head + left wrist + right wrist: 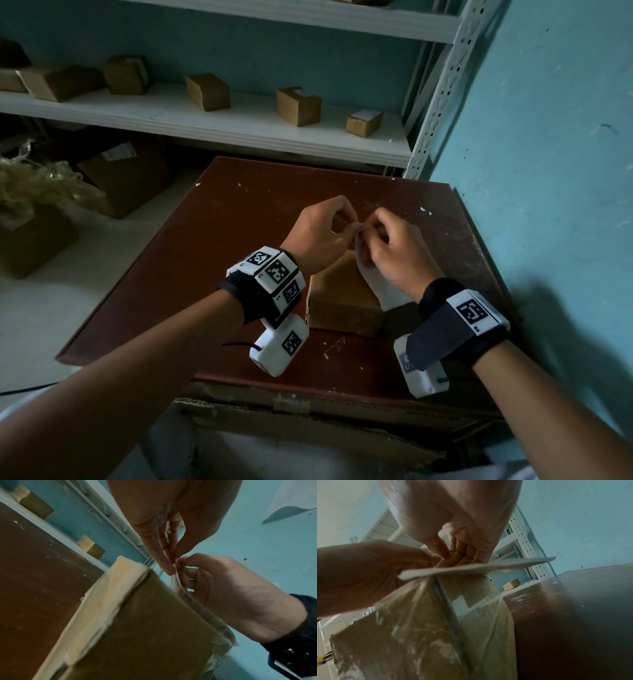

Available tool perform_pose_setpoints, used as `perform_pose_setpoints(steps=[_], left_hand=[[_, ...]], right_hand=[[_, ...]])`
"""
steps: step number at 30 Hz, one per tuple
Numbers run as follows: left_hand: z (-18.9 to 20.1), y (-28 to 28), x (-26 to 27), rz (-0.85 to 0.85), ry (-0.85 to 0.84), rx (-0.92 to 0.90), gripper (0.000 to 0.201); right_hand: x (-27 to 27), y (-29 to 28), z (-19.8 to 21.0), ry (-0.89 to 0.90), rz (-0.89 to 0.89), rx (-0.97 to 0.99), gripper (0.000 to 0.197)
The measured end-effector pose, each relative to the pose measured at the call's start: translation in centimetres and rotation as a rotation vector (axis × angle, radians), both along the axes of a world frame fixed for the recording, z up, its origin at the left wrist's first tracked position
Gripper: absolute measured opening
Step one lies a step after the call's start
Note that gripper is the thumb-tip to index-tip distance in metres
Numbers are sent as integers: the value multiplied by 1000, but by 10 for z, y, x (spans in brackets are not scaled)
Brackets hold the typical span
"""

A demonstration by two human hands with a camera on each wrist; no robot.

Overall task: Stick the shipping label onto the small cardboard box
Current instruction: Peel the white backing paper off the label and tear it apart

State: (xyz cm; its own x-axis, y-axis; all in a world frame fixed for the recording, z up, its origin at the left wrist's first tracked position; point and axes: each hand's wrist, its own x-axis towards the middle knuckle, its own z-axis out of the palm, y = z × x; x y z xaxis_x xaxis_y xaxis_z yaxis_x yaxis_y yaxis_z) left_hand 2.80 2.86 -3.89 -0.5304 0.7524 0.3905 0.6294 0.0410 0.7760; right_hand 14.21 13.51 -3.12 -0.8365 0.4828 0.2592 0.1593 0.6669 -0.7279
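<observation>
Two hands work one shipping label point(378, 286) above the small cardboard box point(342, 301) standing on the table point(239, 246). The left hand point(320, 236) and right hand point(397, 250) each pinch the label's upper corner with thumb and fingers point(169, 566), apparently picking the backing apart; the sheet hangs over the box's right edge. Next, I judge, comes peeling the liner away and laying the sticky face flat on the box top. On the shelf point(239, 126) behind, at least five more boxes sit.
</observation>
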Motion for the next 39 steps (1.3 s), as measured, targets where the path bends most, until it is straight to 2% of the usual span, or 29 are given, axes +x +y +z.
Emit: perform_pose_setpoints(steps=[14,19,23,39], left_hand=[[0,1,0,22,-59,1,1],[4,2,2,11,-176,-35,8],[5,3,3,32,-199,-47,12],[8,2,7,-10,-327,-40,5]], right_hand=[[0,2,-2,4,11,42,15],[2,2,-2,78,18,113,13],[3,3,-1,132,42,158,11],[0,7,-5,208,24,286,3]])
